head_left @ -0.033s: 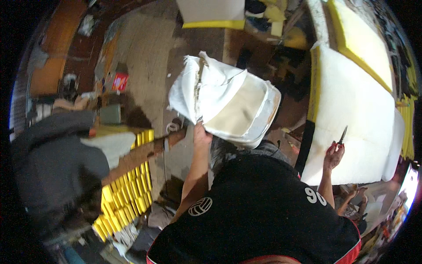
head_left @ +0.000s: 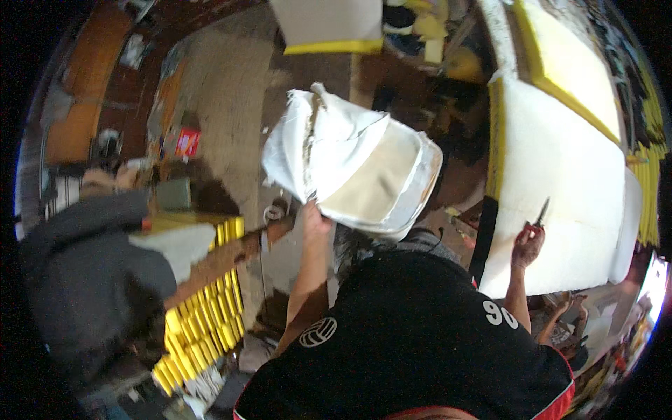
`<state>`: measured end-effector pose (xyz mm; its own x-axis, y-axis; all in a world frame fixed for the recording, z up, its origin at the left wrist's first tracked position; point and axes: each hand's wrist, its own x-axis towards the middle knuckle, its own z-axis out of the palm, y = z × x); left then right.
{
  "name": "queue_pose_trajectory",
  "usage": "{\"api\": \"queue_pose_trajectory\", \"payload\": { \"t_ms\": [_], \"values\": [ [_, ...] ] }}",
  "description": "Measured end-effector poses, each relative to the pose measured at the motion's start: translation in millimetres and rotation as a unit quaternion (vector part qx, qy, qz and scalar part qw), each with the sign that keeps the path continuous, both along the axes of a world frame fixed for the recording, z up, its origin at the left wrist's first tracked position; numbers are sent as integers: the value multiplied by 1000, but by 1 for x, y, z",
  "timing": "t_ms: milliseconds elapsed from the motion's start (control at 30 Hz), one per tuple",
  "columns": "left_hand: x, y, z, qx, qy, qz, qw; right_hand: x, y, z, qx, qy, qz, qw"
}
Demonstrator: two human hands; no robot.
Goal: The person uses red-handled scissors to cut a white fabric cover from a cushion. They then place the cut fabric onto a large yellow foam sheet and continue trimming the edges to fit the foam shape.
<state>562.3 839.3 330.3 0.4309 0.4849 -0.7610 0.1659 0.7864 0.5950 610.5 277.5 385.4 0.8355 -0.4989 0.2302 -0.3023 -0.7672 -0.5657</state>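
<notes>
Yellow foam strips (head_left: 206, 329) are piled at the left. A white-covered, beige-panelled padded piece (head_left: 364, 168) is gripped at its near edge by the left hand (head_left: 316, 218) before the body. Farther right, over a white padded slab (head_left: 567, 154), scissors (head_left: 543, 208) are gripped by the right hand (head_left: 528, 243), tips pointing away.

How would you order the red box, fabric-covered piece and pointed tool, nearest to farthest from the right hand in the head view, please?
1. Pointed tool, in the right hand.
2. Fabric-covered piece, in the left hand.
3. Red box, far left.
</notes>
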Motion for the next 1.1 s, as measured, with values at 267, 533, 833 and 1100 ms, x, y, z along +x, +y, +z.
{"api": "queue_pose_trajectory", "payload": {
  "t_ms": [267,533,833,1100],
  "values": [
    [100,104,34,37,-98,-152,983,125,234,38,496,1,90,864],
    [191,148,-18,41,-191,-286,938,261,395,80,74,-101,461,878],
    [299,143,-4,-55,-182,-220,957,253,345,83,97,73,450,885],
    [443,101,52,62,-107,-151,981,365,247,34,108,48,231,966]
  ]
}}
